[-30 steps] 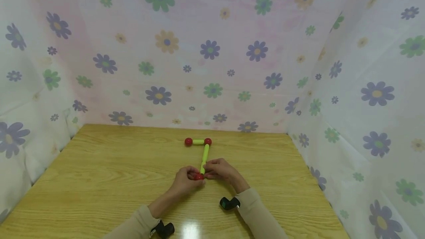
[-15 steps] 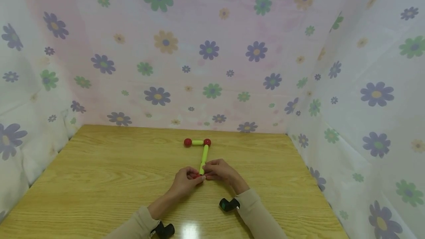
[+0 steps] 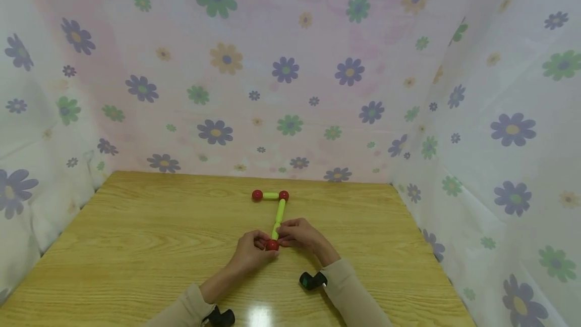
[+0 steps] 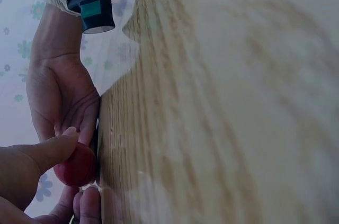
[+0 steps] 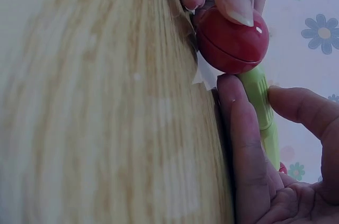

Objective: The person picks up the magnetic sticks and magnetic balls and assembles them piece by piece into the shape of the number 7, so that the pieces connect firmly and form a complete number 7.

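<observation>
In the head view my left hand (image 3: 248, 253) pinches a glossy red ball (image 3: 272, 246) at the near end of a stick-and-ball chain. Its thumb presses on the ball, as the right wrist view shows. My right hand (image 3: 303, 233) pinches a short yellow-green stick (image 5: 256, 94) between thumb and fingers, right up against that ball. A second yellow-green stick (image 3: 281, 211) continues from it, away from me, to a red corner ball (image 3: 283, 196). From there a short yellow-green stick (image 3: 271, 196) runs left to another red ball (image 3: 257, 195).
The chain lies on a wood-grain table (image 3: 159, 231). Flower-print cloth (image 3: 254, 64) hangs behind and on both sides. A black wrist camera (image 3: 313, 280) is strapped to the right sleeve, and another black camera (image 3: 221, 317) to the left.
My left thumb covered most of the near ball half a second ago; now it sits lower and the ball shows. The ball has shifted slightly toward me. The right hand has hardly moved.
</observation>
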### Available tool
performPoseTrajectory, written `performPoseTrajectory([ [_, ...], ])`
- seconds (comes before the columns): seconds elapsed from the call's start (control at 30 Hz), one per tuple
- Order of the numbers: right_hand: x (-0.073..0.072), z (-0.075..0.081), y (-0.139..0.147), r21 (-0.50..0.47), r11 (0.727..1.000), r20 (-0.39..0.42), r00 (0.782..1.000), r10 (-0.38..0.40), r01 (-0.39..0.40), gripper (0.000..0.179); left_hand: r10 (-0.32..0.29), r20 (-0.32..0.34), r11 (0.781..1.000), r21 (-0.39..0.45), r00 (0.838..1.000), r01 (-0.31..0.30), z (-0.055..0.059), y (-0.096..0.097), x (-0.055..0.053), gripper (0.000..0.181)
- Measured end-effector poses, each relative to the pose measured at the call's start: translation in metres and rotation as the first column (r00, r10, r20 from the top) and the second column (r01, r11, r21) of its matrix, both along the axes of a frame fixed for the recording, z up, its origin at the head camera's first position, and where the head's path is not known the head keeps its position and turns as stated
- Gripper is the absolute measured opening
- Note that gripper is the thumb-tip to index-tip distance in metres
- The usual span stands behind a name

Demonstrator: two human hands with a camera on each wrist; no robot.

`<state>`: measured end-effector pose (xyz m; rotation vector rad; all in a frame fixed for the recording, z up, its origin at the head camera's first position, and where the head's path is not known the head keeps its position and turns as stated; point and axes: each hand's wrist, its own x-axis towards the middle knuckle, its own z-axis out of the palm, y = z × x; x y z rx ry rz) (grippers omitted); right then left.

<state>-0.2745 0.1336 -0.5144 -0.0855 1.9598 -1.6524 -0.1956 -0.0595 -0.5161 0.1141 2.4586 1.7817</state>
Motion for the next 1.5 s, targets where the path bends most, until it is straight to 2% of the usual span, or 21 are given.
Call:
performPoseTrajectory([
  [0.53, 0.002, -0.001, 0.003, 0.03, 0.999, -0.051, 0.999, -0.01, 0.012, 0.04, -0.016, -0.032, 1.0, 0.02, 0.999, 0.017, -0.004, 0.002, -0.003, 0.035],
  [0.73, 0.004, -0.003, 0.006, 0.044, 0.999, -0.074, 0.997, 0.013, -0.01, 0.038, -0.017, -0.007, 1.0, 0.021, 1.0, 0.018, -0.004, 0.002, -0.001, 0.035],
  [0.93, 0.005, -0.005, 0.011, 0.044, 0.998, -0.092, 0.994, 0.057, -0.053, 0.034, -0.038, 0.005, 0.996, 0.075, 0.999, 0.037, -0.003, 0.001, 0.001, 0.037],
  [1.17, 0.007, -0.004, 0.017, 0.015, 0.998, -0.098, 0.993, 0.068, -0.067, 0.034, -0.062, 0.015, 0.993, 0.105, 0.998, 0.06, -0.003, 0.0, 0.0, 0.037],
  [1.4, 0.013, 0.002, 0.018, 0.031, 0.997, -0.095, 0.993, 0.076, -0.073, 0.036, -0.062, 0.04, 0.992, 0.11, 0.997, 0.057, -0.002, -0.004, -0.004, 0.037],
  [1.5, 0.016, 0.007, 0.019, 0.062, 0.995, -0.121, 0.989, 0.084, -0.076, 0.038, -0.049, 0.062, 0.99, 0.131, 0.997, 0.041, 0.001, -0.009, -0.008, 0.035],
])
